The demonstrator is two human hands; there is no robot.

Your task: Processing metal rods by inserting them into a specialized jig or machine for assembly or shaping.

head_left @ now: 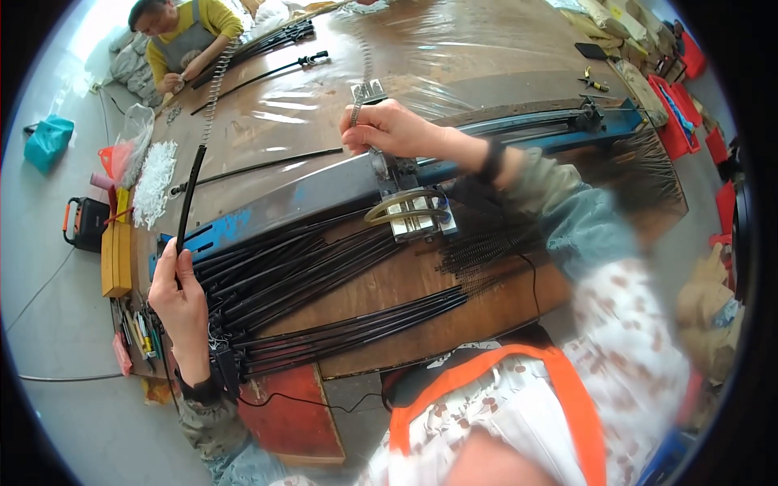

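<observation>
My left hand (178, 292), at the left end of the bench, is closed round a thin black tube (190, 194) held steeply upright. A long metal coil spring (213, 97) rises from the tube's upper end. Over the middle of the bench my right hand (387, 128) pinches a length of coil spring (356, 107) between thumb and fingers. Whether both lengths are one spring cannot be told, as the upper part leaves the view. Just below my right hand stands a metal clamp fixture (417, 215) with a looped hose, mounted on a long blue and grey rail (284, 194).
Bundles of black tubes (300, 275) lie along the near side, with loose springs (486, 255) at their right. White small parts (156, 182) are heaped at the left. Pliers (596, 83) lie far right. A co-worker (190, 40) sits at the far left corner.
</observation>
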